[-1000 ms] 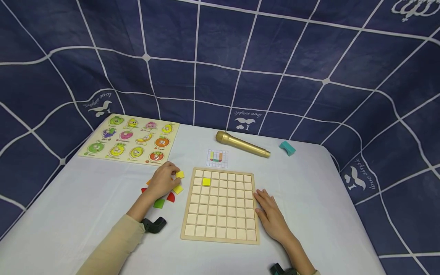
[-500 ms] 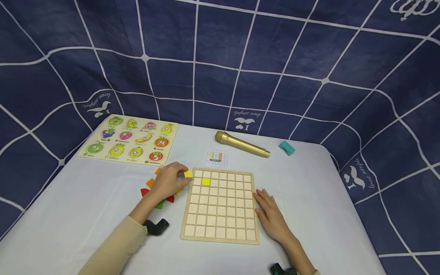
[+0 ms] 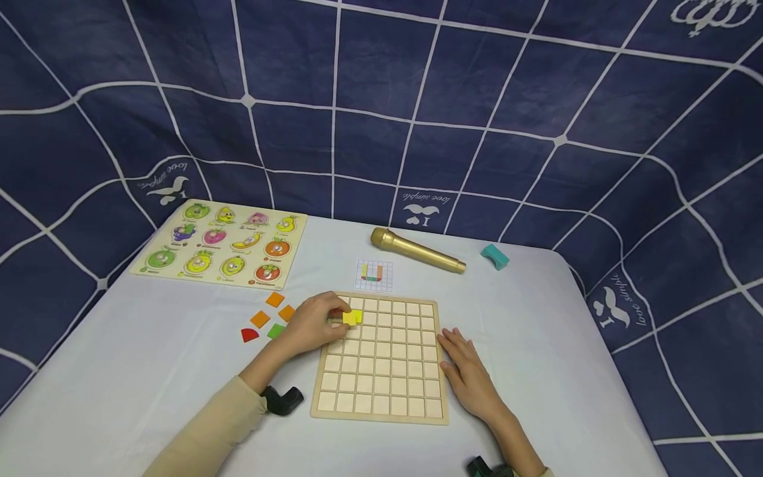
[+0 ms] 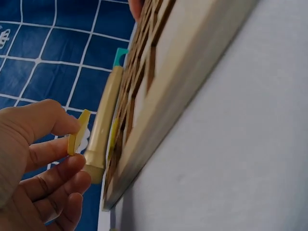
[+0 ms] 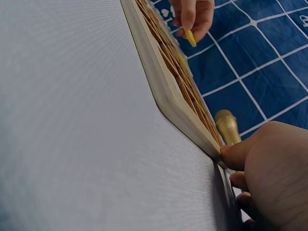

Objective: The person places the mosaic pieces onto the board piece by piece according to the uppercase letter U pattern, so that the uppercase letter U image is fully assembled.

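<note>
My left hand [image 3: 316, 323] pinches a yellow square tile [image 4: 79, 134] between thumb and fingers, raised over the upper left of the wooden grid board [image 3: 381, 419]. Partly behind that tile, another yellow square [image 3: 359, 316] lies in a cell near the board's top left. My right hand [image 3: 471, 376] rests on the table with its fingers fairly straight, thumb and fingertips touching the board's right edge. In the right wrist view, the right thumb [image 5: 233, 155] meets the board's rim. The remaining cells in sight are bare wood.
Left of the board lie loose orange tiles [image 3: 259, 319], a red quarter-round [image 3: 250, 334] and a green piece [image 3: 276, 330]. Behind stand a pattern card [image 3: 374, 275], gold microphone [image 3: 417, 250], teal block [image 3: 495, 256] and fruit puzzle [image 3: 217, 245].
The left hand has carried the yellow tile rightward from the loose pieces to over the board. More of the orange tiles show now. The right hand stays put.
</note>
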The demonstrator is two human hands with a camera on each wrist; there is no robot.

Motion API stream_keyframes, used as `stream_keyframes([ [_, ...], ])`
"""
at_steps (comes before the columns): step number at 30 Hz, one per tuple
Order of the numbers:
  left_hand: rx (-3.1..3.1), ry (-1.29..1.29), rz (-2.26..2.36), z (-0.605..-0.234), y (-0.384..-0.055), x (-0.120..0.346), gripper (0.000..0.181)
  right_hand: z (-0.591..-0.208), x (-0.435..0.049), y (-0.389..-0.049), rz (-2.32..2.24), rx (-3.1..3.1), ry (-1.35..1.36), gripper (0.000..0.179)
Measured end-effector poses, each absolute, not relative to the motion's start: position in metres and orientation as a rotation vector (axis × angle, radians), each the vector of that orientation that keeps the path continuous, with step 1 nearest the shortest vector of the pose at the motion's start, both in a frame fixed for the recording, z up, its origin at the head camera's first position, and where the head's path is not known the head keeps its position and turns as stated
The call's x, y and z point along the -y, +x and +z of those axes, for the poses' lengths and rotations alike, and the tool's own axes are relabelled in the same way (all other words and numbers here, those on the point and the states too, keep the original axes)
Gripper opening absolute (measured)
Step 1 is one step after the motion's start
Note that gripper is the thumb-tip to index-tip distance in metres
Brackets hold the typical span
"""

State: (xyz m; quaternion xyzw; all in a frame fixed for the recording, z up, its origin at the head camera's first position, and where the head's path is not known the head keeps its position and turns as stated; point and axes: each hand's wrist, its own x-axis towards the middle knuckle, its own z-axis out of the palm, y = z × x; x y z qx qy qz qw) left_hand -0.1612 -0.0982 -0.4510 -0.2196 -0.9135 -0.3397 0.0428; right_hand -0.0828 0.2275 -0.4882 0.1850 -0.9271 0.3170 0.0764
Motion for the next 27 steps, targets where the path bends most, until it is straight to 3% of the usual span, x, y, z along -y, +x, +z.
stream_keyframes([
  [27,2.865,-0.765,-0.926,-0.463,-0.157,0.090,0.023,-0.490,-0.227,-0.083,0.949,2.797,0.534,0.048],
])
